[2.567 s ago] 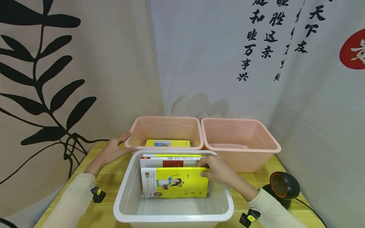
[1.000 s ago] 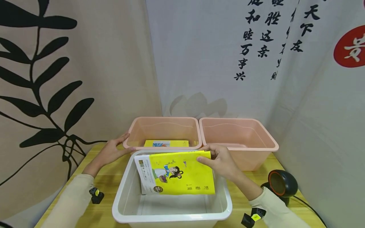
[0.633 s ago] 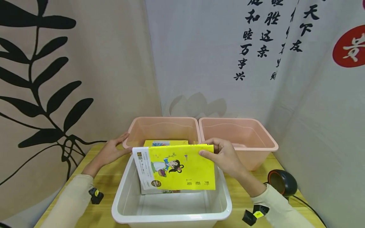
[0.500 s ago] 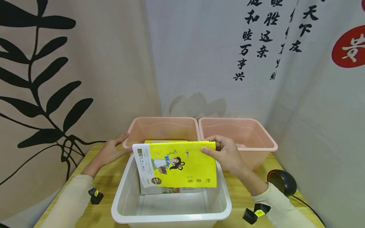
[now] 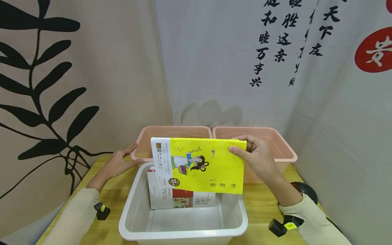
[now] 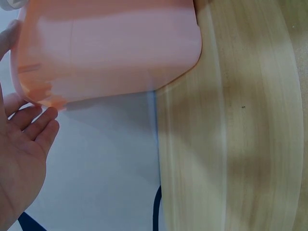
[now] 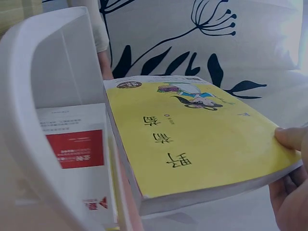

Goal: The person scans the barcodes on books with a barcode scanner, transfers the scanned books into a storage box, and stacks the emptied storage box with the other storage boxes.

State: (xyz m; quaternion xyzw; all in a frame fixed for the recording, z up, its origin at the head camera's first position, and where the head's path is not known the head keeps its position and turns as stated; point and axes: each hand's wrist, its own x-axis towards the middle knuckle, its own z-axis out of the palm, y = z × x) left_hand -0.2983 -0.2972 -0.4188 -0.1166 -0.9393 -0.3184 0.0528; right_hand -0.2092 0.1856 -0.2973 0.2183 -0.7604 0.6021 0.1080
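In the head view my right hand (image 5: 260,161) pinches the right end of a thick yellow book (image 5: 220,170), thumb on the cover and fingers behind. The cover carries a cartoon girl, turned sideways, and a white strip on the left. The book is raised over the back of the white bin (image 5: 183,235). Behind it a white book with a red block (image 5: 160,197) leans inside that bin. My left hand (image 5: 117,166) touches the left end of the left pink bin (image 5: 142,146), its thumb and fingers spread along the end. The yellow book hides much of this bin.
Right of the left pink bin stands a second pink bin (image 5: 283,149). A round black device (image 5: 306,191) is partly hidden by my right forearm. All stand on a wooden table (image 5: 263,211), with patterned cloth (image 5: 208,68) behind.
The right hand has lifted the yellow book out of the white bin, raising it upward and a little to the right. The white book behind is now uncovered. The left hand has stayed at the pink bin.
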